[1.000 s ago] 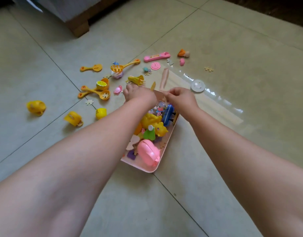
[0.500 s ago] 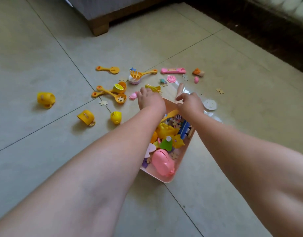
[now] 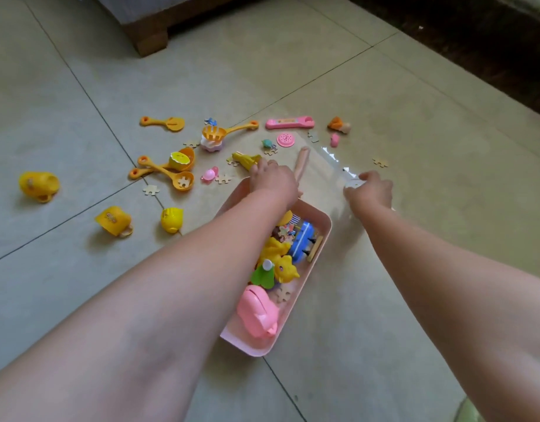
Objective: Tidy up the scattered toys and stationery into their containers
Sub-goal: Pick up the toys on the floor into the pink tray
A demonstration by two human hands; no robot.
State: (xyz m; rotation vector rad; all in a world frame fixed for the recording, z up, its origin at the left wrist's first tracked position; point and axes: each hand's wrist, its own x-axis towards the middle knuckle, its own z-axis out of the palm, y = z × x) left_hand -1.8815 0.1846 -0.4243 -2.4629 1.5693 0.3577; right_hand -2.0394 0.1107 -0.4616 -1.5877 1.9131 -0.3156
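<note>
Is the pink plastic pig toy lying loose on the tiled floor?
No, the pink plastic pig toy lies inside the pink rectangular tray, at its near end.

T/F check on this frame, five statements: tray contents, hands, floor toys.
1. The pink pig toy lies inside the pink tray. True.
2. The right hand is at the white disc on the floor. True.
3. The pink tray is empty. False: it holds several toys, among them a yellow dinosaur.
4. The left hand is at the tray's far end. True.
5. All the yellow cups are in the tray. False: they lie on the floor.
</note>
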